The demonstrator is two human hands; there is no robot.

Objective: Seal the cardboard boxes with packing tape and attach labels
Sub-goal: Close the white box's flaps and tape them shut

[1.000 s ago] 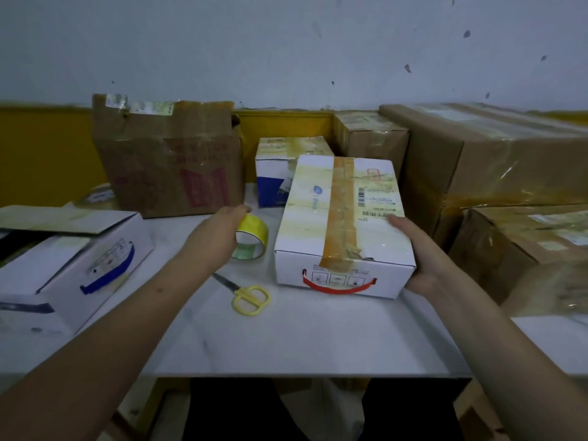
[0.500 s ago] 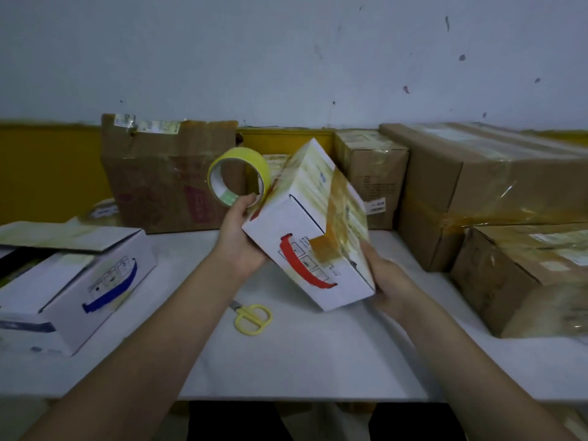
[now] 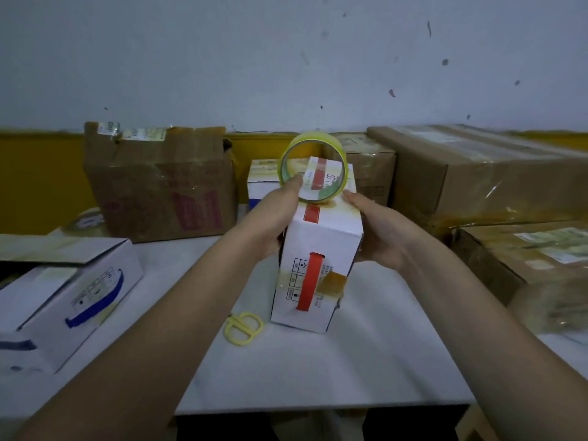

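box [image 3: 313, 265] on table [image 3: 318, 370], scissors [image 3: 244, 327] left; tape roll [image 3: 313, 171] above box

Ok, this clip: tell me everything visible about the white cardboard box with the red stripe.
The white cardboard box with the red stripe stands on one side on the white table, tilted slightly. A red band runs over its top and down the near face, beside small printed symbols. Brownish tape patches cling near its lower right edge. The left hand and right hand grip its sides; the yellow tape roll, in the left hand, sits above its top.
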